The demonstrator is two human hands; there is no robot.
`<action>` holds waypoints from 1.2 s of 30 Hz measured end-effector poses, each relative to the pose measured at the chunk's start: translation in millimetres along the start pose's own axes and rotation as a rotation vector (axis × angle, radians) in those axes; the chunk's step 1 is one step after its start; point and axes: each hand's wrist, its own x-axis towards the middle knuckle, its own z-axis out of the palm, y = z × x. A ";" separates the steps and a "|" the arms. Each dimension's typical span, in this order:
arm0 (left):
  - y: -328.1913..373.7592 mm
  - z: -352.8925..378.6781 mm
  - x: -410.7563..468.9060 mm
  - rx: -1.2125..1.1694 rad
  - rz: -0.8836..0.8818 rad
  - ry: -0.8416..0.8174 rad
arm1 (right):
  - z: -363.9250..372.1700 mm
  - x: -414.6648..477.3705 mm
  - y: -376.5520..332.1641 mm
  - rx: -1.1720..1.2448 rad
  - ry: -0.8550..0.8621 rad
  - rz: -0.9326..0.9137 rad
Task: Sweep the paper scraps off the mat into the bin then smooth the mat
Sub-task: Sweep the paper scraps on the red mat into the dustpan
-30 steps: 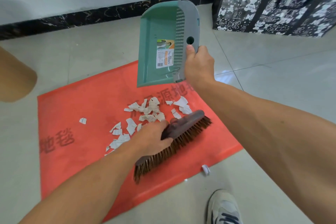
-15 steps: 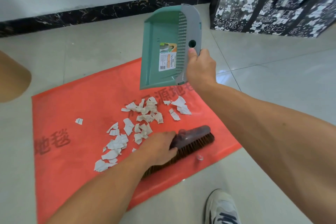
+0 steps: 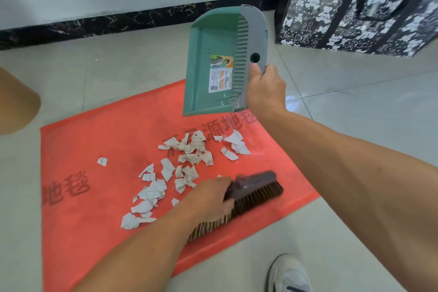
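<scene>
Now your left hand (image 3: 208,199) is clamped around the brush (image 3: 251,193) near the mat's (image 3: 90,140) near edge, paper scraps (image 3: 184,166) mid-mat; your right hand (image 3: 265,89) grips the dustpan (image 3: 222,61) above the far edge.

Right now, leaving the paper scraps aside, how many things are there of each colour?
Red: 1, the mat
Green: 1, the dustpan
Brown: 1, the brush
Black-and-white: 1, the bag
White: 1, the shoe
Total: 5
</scene>
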 end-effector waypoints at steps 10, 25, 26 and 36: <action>-24.4 -38.3 11.5 -0.274 -0.190 0.336 | -23.2 18.8 14.1 -0.038 0.109 0.091; -39.8 -42.0 47.2 -0.462 -0.714 0.556 | -18.8 26.7 44.7 -0.029 0.085 0.143; -45.2 -42.0 41.4 -0.460 -0.738 0.584 | -19.2 27.5 48.1 -0.025 0.091 0.154; -27.5 -45.5 46.2 -0.743 -0.605 0.711 | -23.8 37.3 62.0 -0.006 0.175 0.206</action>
